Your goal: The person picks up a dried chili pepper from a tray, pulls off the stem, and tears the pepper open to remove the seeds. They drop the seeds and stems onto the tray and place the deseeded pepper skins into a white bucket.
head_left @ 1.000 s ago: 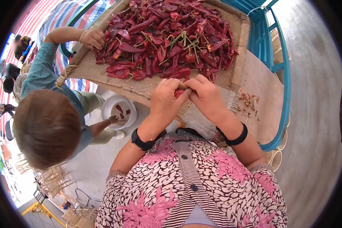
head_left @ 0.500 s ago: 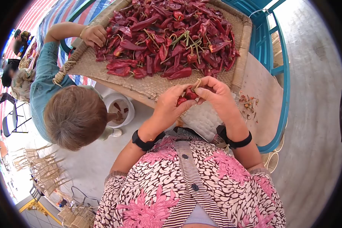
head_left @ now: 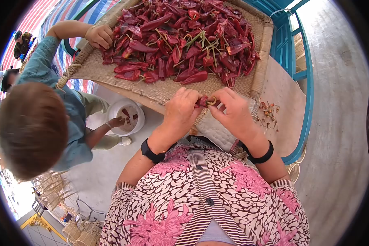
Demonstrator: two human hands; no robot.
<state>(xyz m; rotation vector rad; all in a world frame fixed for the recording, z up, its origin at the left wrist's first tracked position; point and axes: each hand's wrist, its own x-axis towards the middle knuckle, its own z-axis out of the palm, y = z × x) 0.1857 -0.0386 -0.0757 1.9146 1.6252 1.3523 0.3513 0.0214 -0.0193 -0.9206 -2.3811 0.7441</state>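
Closed round a red chili pepper (head_left: 201,101), my left hand (head_left: 181,111) is just off the near edge of the woven tray (head_left: 151,91). My right hand (head_left: 233,111) pinches the pepper's curled, pale stem (head_left: 211,101) between thumb and fingers. Most of the pepper is hidden by my left fingers. A large heap of dried red peppers (head_left: 184,45) lies on the tray, with several green stems (head_left: 204,41) on top.
A person in a teal shirt (head_left: 69,119) stands at the left, one hand on the tray and one at a white bucket (head_left: 140,119) holding pepper pieces. A blue metal frame (head_left: 308,106) borders the right. Stem scraps (head_left: 269,115) lie on a board. Baskets (head_left: 53,189) are lower left.
My hands have drawn slightly apart around the pepper and its stem, and the right wrist has turned. The other person's head moved right, then back left.
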